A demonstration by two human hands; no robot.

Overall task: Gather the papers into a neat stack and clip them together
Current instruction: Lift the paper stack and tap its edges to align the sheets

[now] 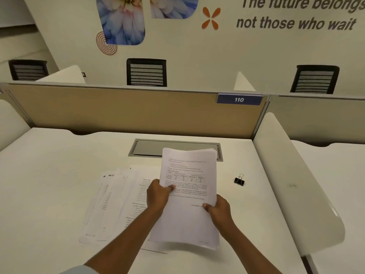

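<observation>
Risk as I see it: both hands, left (158, 196) and right (218, 211), pinch the stack (187, 194) lifted above the surface (49, 175), so sheets could fan; loose pages (110, 200) left of it, binder clip (239, 180) right.

White desk (59, 155) stretching ahead, tan partition (128, 111) standing beyond, three black mesh chairs (146, 73) sitting behind, flower-printed wall (177, 46) glowing evenly.
</observation>
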